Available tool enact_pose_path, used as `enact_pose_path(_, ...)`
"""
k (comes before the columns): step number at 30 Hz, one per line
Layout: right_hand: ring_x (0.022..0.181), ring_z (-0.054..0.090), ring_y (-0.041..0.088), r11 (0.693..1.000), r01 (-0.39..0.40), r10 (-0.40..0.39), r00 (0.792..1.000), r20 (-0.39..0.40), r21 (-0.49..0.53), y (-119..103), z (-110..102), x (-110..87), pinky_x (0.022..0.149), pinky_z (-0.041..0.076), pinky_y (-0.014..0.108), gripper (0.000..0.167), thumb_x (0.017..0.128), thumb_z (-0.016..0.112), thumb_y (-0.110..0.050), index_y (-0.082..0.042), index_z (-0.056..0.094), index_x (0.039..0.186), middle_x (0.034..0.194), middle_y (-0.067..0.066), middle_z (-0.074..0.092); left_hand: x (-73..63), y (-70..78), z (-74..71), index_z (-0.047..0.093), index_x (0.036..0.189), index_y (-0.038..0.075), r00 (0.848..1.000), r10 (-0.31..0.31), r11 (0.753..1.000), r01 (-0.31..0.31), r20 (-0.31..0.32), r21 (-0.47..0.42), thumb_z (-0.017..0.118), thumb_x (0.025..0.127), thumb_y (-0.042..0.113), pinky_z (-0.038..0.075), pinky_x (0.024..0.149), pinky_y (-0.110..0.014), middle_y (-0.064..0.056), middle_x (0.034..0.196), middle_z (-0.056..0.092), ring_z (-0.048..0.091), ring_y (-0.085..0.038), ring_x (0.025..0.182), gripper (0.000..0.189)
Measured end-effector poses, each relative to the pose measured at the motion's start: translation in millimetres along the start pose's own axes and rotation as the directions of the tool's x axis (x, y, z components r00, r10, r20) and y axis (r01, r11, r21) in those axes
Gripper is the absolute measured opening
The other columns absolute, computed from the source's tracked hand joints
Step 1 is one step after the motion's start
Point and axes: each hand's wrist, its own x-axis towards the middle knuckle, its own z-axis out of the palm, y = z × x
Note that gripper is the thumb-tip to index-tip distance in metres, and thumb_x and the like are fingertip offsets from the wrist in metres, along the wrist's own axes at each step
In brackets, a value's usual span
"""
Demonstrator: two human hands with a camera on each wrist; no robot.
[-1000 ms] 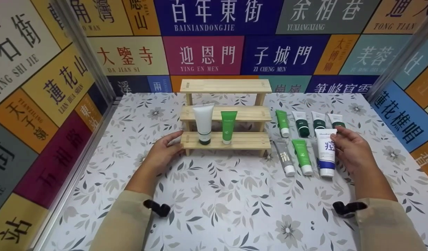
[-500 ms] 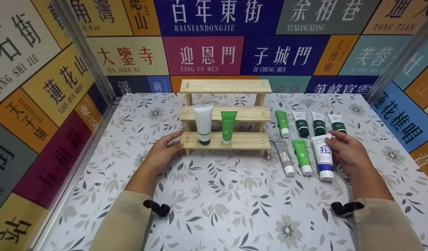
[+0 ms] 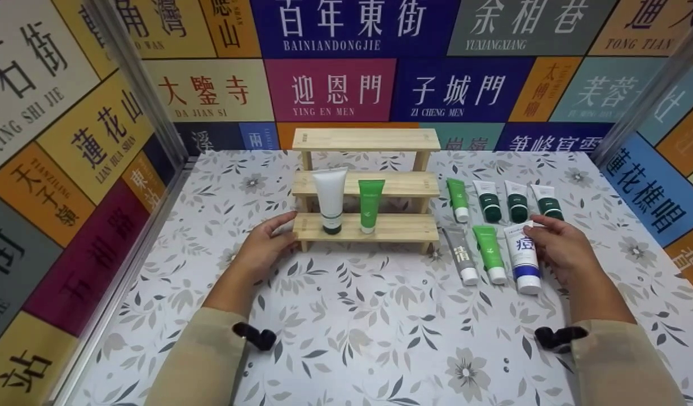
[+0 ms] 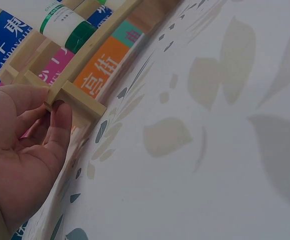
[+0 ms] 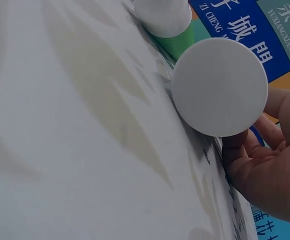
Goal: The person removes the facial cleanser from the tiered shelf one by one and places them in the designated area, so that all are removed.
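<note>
Against the right hand (image 3: 561,248), gripped, is a blue-banded tube (image 3: 522,254); left hand (image 3: 265,243) pinches the rack (image 3: 407,183).

痘 on white tube (image 3: 522,258), 清 (grey tube (image 3: 460,255))

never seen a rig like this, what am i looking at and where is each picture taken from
No machine here, just a person working bare-handed. The wide view comes from a camera worn on the head; the two close views are taken from the left and right wrists. The left hand holds the lower left corner of a wooden stand. On its lowest step, a white tube and a green tube stand cap down. The right hand holds a blue-banded tube near its far end. Beside that, on the floral surface, lie a grey tube and another green tube, with four more tubes behind.
</note>
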Motion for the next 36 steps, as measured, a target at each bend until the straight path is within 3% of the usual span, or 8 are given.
enact_pose_path(10, 0.112, 0.061, 0.017, 0.992, -0.034, 0.029, 0.999, -0.041, -0.120, -3, -2, -0.7, 0.089, 0.055, 0.029, 0.074, 0.102, 0.069, -0.052, -0.033, 0.038, 0.167, 0.132, -0.007, 0.058, 2.4, -1.6, -1.1, 0.054, 0.158, 0.018, 1.000, -0.001, 1.000, 0.001, 0.000, -0.003, 0.064, 0.105, 0.007, 0.058, 0.098, -0.027, -0.015, 0.154, 0.061, 0.072, -0.013, 0.116, 0.055)
enact_pose_path(30, 0.109, 0.064, 0.017, 0.987, -0.079, 0.065, 0.992, -0.105, -0.140, -6, -6, -3.5, 0.091, 0.056, 0.029, 0.066, 0.104, 0.068, -0.039, -0.030, 0.042, 0.165, 0.132, -0.006, 0.057, 2.5, -2.8, -1.8, 0.051, 0.159, 0.015, 1.000, 0.010, 0.999, -0.009, 0.026, -0.035, 0.063, 0.106, 0.007, 0.056, 0.106, -0.026, -0.016, 0.159, 0.055, 0.068, -0.020, 0.129, 0.055)
enact_pose_path(36, 0.111, 0.058, 0.015, 0.993, -0.005, -0.010, 0.993, -0.119, -0.120, -11, -4, -8.9, 0.089, 0.057, 0.028, 0.062, 0.106, 0.065, -0.043, -0.029, 0.045, 0.163, 0.126, -0.010, 0.058, 3.3, -2.9, -2.0, 0.053, 0.159, 0.016, 1.000, 0.002, 1.000, -0.001, 0.020, -0.028, 0.063, 0.106, 0.007, 0.056, 0.108, -0.027, -0.015, 0.159, 0.056, 0.069, -0.020, 0.129, 0.054)
